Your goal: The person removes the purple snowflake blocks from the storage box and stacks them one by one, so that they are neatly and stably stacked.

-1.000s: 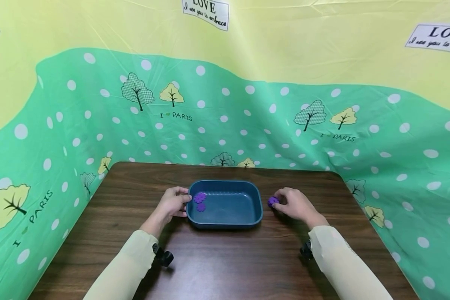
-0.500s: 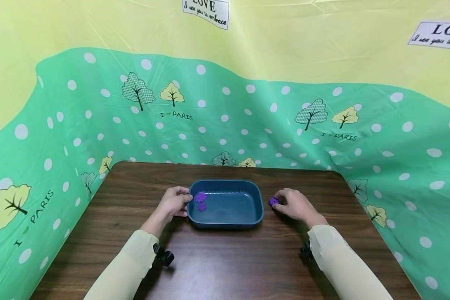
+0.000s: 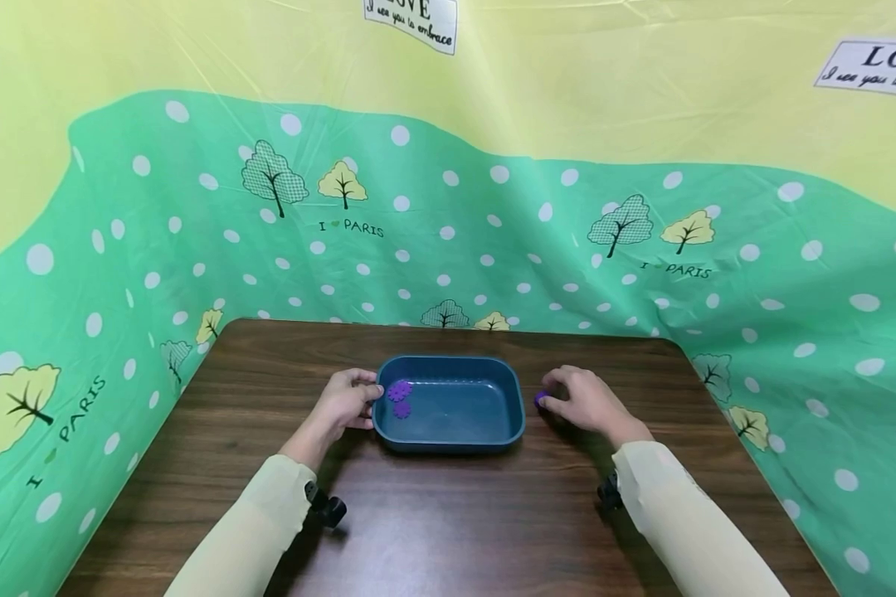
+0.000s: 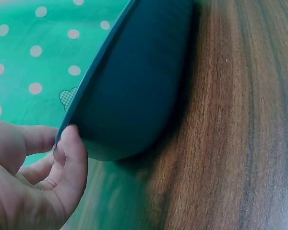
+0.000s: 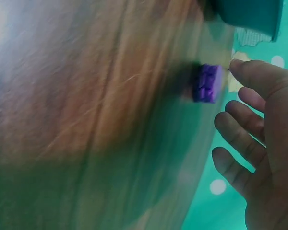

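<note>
A dark blue rectangular tray (image 3: 448, 444) stands on the table. My left hand (image 3: 346, 401) pinches its left rim between thumb and fingers, clearly seen in the left wrist view. Two purple flower-shaped discs (image 3: 399, 391) lie at the left end inside the tray. To the right of the tray sits a short stack of purple scalloped discs (image 5: 207, 84) on the tabletop. My right hand (image 3: 586, 401) hovers over that stack and partly hides it in the head view. In the right wrist view its fingers (image 5: 237, 129) are spread and relaxed, with a small gap to the stack.
The brown wood-grain table (image 3: 448, 522) ends at a rounded far edge. Behind and beside it hangs a green and yellow printed cloth (image 3: 493, 249). A black wrist camera (image 3: 328, 510) sits below the left hand.
The fingers of my right hand have lifted and come off the purple stack, which is now more hidden behind the thumb. My left hand and the tray stay in place.
</note>
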Available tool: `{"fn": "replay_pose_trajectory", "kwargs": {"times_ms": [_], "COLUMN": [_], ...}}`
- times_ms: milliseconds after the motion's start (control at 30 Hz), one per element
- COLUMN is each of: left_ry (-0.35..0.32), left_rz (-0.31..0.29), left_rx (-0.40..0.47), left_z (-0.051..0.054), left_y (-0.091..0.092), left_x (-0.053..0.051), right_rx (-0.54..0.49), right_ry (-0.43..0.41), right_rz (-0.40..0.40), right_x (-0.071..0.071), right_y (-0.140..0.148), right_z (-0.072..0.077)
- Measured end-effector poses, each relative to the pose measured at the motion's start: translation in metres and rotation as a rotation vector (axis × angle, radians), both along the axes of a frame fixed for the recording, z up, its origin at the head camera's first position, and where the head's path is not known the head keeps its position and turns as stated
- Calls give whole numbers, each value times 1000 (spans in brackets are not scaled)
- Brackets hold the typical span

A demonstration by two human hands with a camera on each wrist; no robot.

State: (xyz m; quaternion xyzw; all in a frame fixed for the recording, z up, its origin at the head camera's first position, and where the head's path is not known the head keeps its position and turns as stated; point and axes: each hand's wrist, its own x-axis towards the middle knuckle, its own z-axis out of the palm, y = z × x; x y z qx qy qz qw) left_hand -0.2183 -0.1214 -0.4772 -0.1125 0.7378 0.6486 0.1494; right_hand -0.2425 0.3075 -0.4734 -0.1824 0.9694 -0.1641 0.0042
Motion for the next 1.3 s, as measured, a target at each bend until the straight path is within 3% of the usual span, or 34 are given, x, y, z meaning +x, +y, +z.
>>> {"fn": "replay_pose_trajectory", "kwargs": {"times_ms": [500,800,1300], "left_ry": [-20,-25,-13], "left_rz": [2,6,-8], "left_rx": [8,1,1], "left_z": [3,2,3], "left_y": [-2,-2,0], "left_x": [2,3,0], "right_rx": [-63,-61,20], "right_ry": [133,117,-16], "right_rz": [138,196,228], "right_x": [-5,-7,-16], "right_y": [-54,-94,-159], "right_z": [28,26,21]}}
